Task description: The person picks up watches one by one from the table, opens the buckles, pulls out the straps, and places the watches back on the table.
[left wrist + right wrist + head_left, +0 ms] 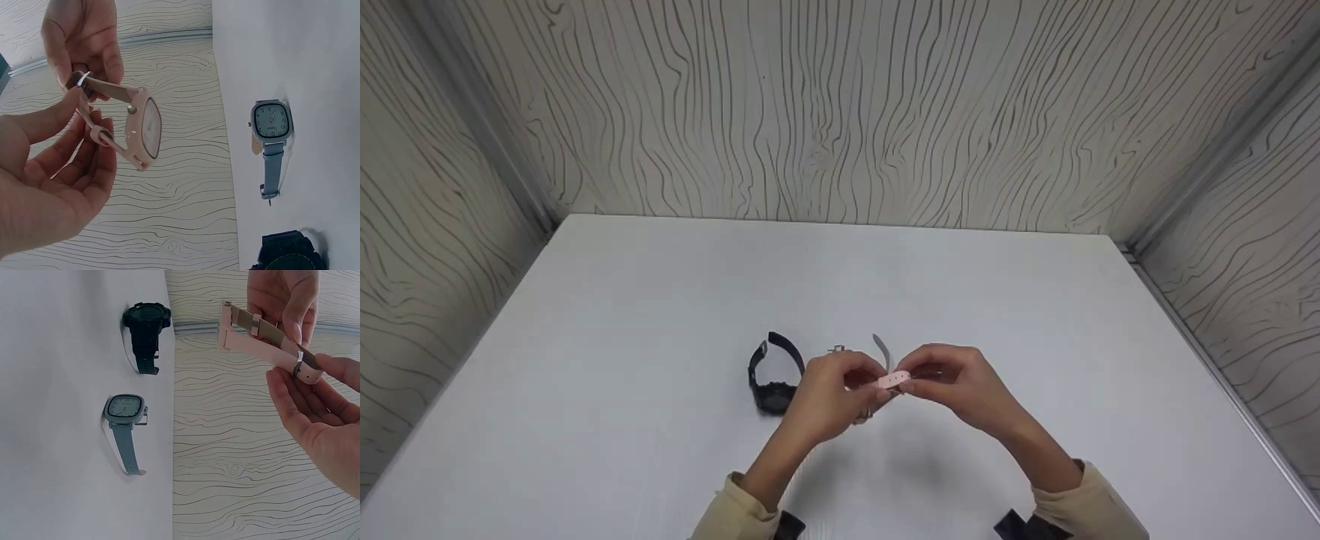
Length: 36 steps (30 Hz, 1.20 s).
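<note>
Both hands hold a pink watch [135,126] above the table, its strap bent into a loop. My left hand [832,394] pinches the strap near the metal buckle [298,363], thumb against fingers. On the other side, my right hand [964,382] grips the holed strap end [309,374] between thumb and fingers. The strap passes through the buckle; whether the pin sits in a hole, I cannot tell. In the left wrist view the watch face points right, with a strap keeper [101,135] on one band.
On the white table [622,337] lie a grey-blue watch [125,409] with a squarish face and a black watch [774,397], left of the hands. In the head view the hands largely cover the grey-blue one. Wood-patterned panels [825,112] enclose the table's back and sides.
</note>
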Tool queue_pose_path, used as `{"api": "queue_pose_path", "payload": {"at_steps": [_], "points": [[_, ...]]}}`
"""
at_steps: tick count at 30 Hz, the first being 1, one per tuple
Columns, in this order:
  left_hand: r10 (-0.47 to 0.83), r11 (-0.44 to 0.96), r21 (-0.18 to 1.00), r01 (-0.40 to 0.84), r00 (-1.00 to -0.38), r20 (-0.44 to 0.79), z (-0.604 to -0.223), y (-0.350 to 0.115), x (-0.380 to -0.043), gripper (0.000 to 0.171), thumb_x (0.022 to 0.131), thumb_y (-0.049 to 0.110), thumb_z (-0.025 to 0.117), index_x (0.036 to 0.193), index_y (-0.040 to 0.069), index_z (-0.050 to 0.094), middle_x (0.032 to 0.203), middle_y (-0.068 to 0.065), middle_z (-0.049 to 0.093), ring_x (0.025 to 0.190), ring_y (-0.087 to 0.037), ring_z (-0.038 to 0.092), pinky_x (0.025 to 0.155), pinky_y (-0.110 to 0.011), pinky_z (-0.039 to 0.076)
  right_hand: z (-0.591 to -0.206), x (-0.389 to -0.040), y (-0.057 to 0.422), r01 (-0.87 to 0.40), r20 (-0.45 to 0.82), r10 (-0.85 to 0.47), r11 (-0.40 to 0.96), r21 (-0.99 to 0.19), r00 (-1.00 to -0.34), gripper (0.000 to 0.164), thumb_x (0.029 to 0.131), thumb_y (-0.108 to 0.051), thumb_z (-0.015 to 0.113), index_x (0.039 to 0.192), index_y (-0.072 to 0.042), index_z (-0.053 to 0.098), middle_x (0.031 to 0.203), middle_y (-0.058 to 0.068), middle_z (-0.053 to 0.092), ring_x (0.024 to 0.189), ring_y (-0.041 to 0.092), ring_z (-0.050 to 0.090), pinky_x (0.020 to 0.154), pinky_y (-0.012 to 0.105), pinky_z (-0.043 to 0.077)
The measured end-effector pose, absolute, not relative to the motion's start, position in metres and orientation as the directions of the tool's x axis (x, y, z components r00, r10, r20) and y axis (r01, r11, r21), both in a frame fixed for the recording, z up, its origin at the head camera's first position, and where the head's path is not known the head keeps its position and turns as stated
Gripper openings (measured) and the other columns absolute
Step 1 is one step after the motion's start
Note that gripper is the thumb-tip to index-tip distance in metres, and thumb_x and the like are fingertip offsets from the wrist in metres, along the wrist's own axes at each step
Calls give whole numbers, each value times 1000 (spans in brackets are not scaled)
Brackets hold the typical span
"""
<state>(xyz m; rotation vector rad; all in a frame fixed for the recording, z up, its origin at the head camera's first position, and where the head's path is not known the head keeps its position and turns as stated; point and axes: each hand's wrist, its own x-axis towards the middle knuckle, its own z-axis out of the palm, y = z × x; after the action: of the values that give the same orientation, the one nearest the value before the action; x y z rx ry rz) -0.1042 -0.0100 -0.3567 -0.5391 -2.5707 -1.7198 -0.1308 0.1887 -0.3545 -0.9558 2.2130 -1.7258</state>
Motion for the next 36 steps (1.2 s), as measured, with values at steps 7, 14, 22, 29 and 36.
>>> {"api": "queue_pose_path", "payload": {"at_steps": [7,14,22,29,36], "points": [[253,402,870,287,-947,196,-355,-6,-103,7,78,7,71,85,8,68,76,4,60,69,-9,54,60,-22,46,-354,-130,184,-411,246,-582,169,-896,-775,13,84,-5,64,97,-1,63,91,12,62,84,21,62,75,30,52],[248,427,866,260,-955,164,-353,-3,-103,7,78,8,70,84,8,67,75,4,60,68,-9,53,60,-23,46,-355,-130,180,-465,283,-581,189,-865,-763,11,83,-6,66,93,-3,65,87,10,62,81,17,58,74,30,52],[253,410,873,264,-953,170,-354,-2,-103,7,78,10,72,83,8,67,73,4,60,65,-8,53,57,-22,46,-356,-130,181,-465,286,-582,183,-866,-761,10,84,-7,65,92,-2,65,87,8,62,81,17,59,73,31,53],[245,393,877,278,-950,192,-355,-5,-104,6,78,6,71,83,8,68,74,4,62,65,-7,54,59,-22,47,-352,-130,182,-423,258,-566,181,-888,-783,11,83,-4,65,94,-2,65,89,11,64,83,20,62,75,32,52],[229,385,884,267,-955,189,-353,-6,-102,7,78,10,71,85,8,68,75,3,61,67,-8,54,60,-22,47,-351,-130,184,-354,203,-529,203,-913,-824,13,83,-9,67,94,-4,67,90,9,65,84,19,62,78,33,51]]}}
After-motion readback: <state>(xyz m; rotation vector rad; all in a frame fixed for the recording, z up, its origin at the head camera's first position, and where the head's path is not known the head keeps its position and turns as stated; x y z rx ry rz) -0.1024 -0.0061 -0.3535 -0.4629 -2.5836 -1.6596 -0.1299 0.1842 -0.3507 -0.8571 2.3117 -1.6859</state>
